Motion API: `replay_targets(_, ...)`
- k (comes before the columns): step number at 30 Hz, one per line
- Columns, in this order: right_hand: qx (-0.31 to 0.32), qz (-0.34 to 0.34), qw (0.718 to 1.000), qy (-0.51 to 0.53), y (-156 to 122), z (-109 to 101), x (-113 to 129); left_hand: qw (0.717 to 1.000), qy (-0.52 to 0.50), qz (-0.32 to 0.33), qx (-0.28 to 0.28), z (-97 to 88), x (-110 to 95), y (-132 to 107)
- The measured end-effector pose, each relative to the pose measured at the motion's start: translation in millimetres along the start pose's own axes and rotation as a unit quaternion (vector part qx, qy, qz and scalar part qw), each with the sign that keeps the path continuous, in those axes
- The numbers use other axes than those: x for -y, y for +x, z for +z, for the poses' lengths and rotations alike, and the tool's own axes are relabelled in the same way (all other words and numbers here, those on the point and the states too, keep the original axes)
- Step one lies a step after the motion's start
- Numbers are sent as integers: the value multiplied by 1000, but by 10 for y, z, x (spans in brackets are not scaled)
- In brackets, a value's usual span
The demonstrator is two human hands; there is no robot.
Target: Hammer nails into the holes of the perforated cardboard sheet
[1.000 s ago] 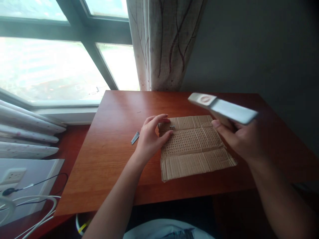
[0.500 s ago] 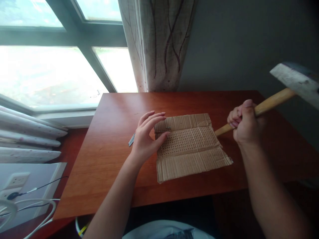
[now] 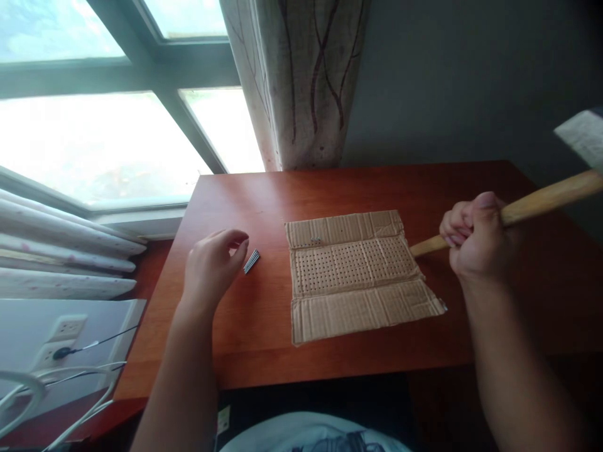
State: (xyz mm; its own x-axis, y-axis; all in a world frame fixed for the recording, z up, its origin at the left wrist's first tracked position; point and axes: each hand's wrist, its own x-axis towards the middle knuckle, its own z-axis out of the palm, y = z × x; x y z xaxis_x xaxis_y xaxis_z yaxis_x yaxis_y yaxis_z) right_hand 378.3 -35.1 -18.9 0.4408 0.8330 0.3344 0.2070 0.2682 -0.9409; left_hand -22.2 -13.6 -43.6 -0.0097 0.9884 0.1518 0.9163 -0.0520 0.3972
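Left fingers: loosely curled, empty, just beside nails.
Right fingers: wrapped tight round hammer handle, head raised at right edge.
Nails: small loose bundle on surface, left of cardboard; likely light, stiff, slick, so pinch one mid-shank.
Hammer: looks head-heavy; my grip sits low on handle.
Cardboard: flat, soft, perforated; could slide.
Around: curtain, window behind; nothing between fingers and nails.

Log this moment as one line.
left hand: open, beside nails | right hand: gripping hammer, head raised | punched cardboard: flat on table
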Motion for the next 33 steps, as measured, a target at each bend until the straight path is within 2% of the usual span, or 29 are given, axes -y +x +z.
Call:
replay_targets(3, -3, -7, 999, 33, -1, 16, 3, 993, 90, -13, 81, -52, 80, -26)
replay_targets(6, -7, -7, 999, 32, 0, 33, 16, 984, 124, -16, 129, -40, 76, -6)
replay_targets(12, 23, -18, 998, 63, -13, 40, -1, 981, 148, 16, 123, 10, 12, 67)
replay_targets(17, 1, -55, 994, 99, 12, 63, -83, 967, 175, -27, 185, -22, -52, 99)
replay_targets(23, -5, -61, 990, 124, 19, 65, -104, 961, 172, -42, 212, -42, -99, 96)
replay_targets(33, -3, -67, 989, 135, 5, 39, -111, 963, 176, -34, 201, -21, -125, 103)
